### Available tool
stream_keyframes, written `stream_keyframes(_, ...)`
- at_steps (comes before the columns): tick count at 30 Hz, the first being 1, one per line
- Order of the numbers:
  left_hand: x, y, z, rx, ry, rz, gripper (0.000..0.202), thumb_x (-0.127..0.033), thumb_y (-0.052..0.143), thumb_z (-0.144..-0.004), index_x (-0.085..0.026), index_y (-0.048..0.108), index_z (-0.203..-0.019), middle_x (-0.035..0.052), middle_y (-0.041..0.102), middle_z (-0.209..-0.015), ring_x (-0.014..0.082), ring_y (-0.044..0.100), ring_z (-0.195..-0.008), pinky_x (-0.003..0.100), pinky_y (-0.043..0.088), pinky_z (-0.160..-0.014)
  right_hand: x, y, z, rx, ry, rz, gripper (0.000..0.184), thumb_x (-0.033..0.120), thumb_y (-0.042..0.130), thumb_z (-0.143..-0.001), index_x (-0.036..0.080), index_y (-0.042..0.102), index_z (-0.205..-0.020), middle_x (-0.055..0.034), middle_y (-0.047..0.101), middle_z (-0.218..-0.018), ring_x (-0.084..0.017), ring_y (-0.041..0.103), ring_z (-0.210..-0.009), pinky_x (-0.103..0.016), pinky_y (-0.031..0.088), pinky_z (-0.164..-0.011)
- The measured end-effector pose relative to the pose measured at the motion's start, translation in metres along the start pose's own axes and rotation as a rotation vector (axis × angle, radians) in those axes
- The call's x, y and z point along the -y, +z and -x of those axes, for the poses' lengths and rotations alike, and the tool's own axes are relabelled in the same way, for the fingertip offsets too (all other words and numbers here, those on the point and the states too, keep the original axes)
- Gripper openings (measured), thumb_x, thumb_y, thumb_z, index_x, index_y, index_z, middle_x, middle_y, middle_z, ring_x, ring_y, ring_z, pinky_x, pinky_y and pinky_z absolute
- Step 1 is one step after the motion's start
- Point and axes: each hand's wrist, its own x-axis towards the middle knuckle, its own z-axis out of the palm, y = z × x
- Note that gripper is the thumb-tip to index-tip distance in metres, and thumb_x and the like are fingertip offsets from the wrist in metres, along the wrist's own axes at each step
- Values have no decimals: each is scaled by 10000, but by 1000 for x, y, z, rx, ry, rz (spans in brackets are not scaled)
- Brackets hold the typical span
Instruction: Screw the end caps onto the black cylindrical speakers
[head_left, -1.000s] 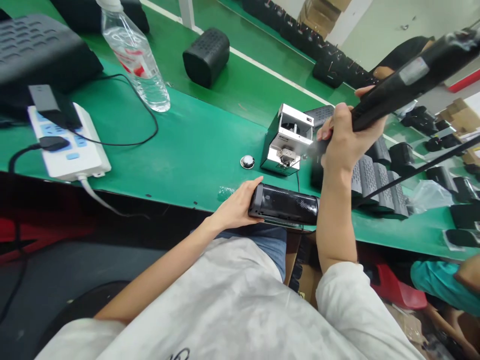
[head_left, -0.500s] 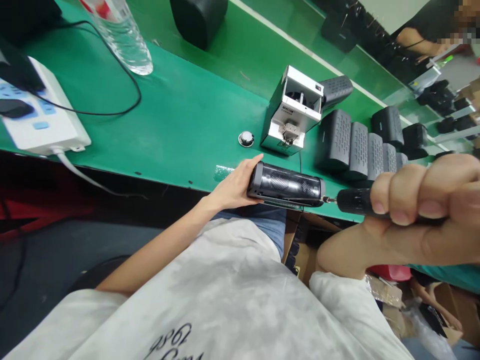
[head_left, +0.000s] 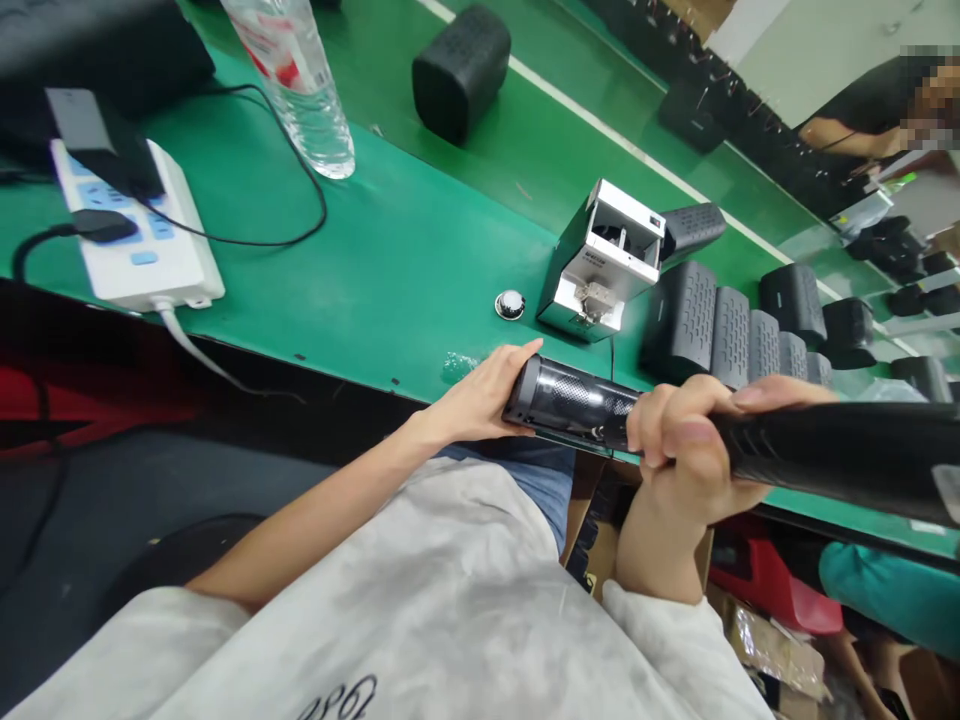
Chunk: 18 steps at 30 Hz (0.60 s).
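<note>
My left hand (head_left: 491, 392) grips the left end of a black perforated casing (head_left: 577, 392), thumb and fingers on either side of it. The casing lies on its side at the table's front edge. My right hand (head_left: 694, 440) is wrapped around a black electric screwdriver (head_left: 840, 445), which points left at the casing's right end. The fingers hide the driver's bit and that end of the casing. Behind the casing stands a silver screw feeder (head_left: 600, 265), with a small round silver-topped knob (head_left: 511, 304) to its left.
Several black perforated casings (head_left: 694, 315) stand in a row at the right, and another black block (head_left: 461, 75) lies farther back. A water bottle (head_left: 319, 130) and a white power strip (head_left: 161, 255) with cables occupy the left. Another person's arm (head_left: 851, 140) shows at upper right.
My right hand with the electric screwdriver has moved left, closer to the casing, and now covers its right end. My left hand keeps its hold. The view has shifted slightly.
</note>
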Motion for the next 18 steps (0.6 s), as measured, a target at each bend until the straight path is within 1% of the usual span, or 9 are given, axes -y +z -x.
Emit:
stream_keyframes(1,-1,-1,0,2,0,-2,1470,-394,1045,-826,-361,28,-1888,234,531,-1648,489,600,-1500,730,572,-1227,-1,0,1,14,-16,-1,333,73,766,-1000,278,607,-1208,116,509,-702,-80,423,-417,-215,466,-396)
stream_keyframes(3,-2,-2,1,7,-10,-5,1469,-389,1046,-828,-363,26,-1885,231,531,-1634,488,603,-1498,724,581,-1221,0,2,2,25,8,-6,331,49,721,-1010,272,601,-1223,114,504,-716,-80,440,-431,-210,483,-411)
stream_keyframes(7,1,-2,2,12,-35,1,1458,-379,1055,-816,-368,61,-1882,218,543,-1621,479,619,-1481,705,592,-1212,2,5,2,10,17,-30,326,31,696,-1009,270,582,-1199,116,525,-716,-81,445,-427,-203,493,-423)
stream_keyframes(12,7,2,2,-8,-30,9,1458,-375,1066,-789,-371,96,-1877,217,548,-1626,479,626,-1470,711,590,-1209,-5,10,1,-8,26,-11,283,82,723,-1024,276,560,-1150,129,524,-697,-72,408,-394,-193,491,-412)
stream_keyframes(14,7,2,1,-14,-19,14,1432,-377,1055,-804,-379,101,-1871,213,542,-1632,477,618,-1487,712,585,-1221,-6,11,0,14,40,3,266,118,731,-1035,285,557,-1146,133,517,-692,-69,398,-388,-185,476,-405)
stream_keyframes(16,5,2,0,-21,-24,17,1409,-376,1047,-813,-391,110,-1865,197,551,-1616,466,625,-1484,701,591,-1221,-1,7,-4,58,79,11,253,160,745,-1036,295,578,-1171,130,521,-687,-81,424,-394,-192,481,-406)
stream_keyframes(18,4,2,0,-26,-39,16,1408,-368,1051,-806,-396,118,-1860,184,562,-1597,456,638,-1467,685,604,-1210,11,-3,-15,71,96,-8,308,169,763,-1007,310,615,-1238,135,507,-663,-86,414,-376,-194,472,-391)
